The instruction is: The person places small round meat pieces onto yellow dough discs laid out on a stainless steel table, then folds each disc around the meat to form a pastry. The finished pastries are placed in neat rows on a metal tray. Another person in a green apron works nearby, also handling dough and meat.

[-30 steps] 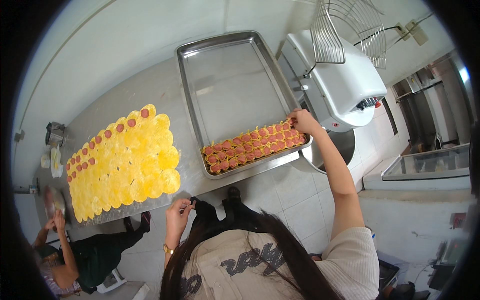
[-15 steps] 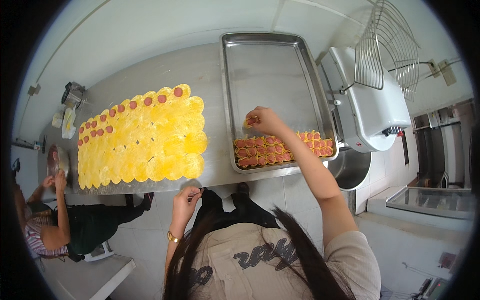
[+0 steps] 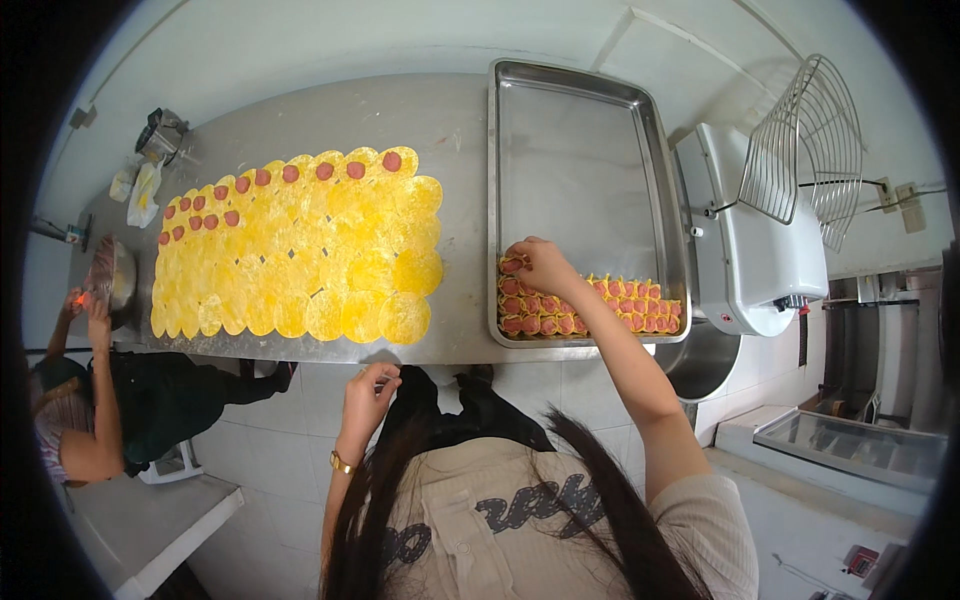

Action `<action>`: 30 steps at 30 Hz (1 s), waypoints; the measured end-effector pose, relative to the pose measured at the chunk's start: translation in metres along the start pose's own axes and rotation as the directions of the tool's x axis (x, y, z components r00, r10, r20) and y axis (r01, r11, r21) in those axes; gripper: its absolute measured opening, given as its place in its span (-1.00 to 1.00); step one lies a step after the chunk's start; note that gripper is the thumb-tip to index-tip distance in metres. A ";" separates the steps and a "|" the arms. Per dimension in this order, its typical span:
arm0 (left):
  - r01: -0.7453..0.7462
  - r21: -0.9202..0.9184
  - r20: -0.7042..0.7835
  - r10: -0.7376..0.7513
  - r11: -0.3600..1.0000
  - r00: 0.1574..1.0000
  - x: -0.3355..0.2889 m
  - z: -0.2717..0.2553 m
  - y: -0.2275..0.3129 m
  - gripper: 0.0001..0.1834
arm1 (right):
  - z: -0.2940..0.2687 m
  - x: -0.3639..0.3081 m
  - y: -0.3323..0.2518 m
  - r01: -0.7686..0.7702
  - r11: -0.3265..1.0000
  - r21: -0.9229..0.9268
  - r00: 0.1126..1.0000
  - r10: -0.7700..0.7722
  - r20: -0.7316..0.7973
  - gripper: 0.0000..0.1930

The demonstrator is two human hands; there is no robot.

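The steel table (image 3: 300,120) carries a broad sheet of yellow dough rounds (image 3: 300,250) beside a metal tray (image 3: 585,150), mostly bare, with a white mixer (image 3: 760,240) crowding its right edge. The right hand (image 3: 540,265), fingers closed, sets a filled roll (image 3: 510,264) onto the rows of rolls (image 3: 600,310) along the tray's near edge. The left hand (image 3: 368,395) hangs loosely curled, holding nothing, below the table edge.

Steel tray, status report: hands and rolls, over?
Right hand pressing a wrapped roll at the left end of the rows in the rectangular steel tray. Left hand empty, below the table edge. Nothing in the way.
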State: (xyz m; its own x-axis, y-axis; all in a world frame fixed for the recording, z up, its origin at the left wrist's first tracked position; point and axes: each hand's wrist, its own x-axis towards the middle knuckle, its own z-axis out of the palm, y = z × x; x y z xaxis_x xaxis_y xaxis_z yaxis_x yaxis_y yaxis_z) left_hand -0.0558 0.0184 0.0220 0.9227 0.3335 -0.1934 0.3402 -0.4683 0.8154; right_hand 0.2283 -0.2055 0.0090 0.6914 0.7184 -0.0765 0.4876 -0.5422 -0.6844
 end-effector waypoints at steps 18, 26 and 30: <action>-0.027 0.031 0.048 0.025 0.999 0.999 0.008 -0.004 -0.009 -0.83 | 0.000 -0.011 -0.016 -0.124 0.992 0.035 0.991 0.125 -0.051 -0.69; -0.004 0.032 0.052 0.002 0.999 0.999 0.010 -0.014 -0.013 -0.82 | -0.009 -0.011 -0.041 -0.263 0.965 -0.005 0.958 0.262 0.112 -0.61; -0.011 0.025 0.043 0.010 1.000 0.999 0.010 -0.023 -0.018 -0.81 | -0.014 -0.009 -0.045 -0.253 0.959 -0.130 0.964 0.261 0.046 -0.73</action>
State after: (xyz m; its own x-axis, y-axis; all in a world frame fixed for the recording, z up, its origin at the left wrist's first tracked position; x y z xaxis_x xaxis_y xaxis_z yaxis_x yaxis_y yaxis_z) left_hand -0.0564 0.0488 0.0177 0.9332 0.2928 -0.2085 0.3341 -0.4924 0.8037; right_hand 0.2073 -0.1941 0.0503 0.7692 0.5715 -0.2860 0.3616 -0.7582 -0.5426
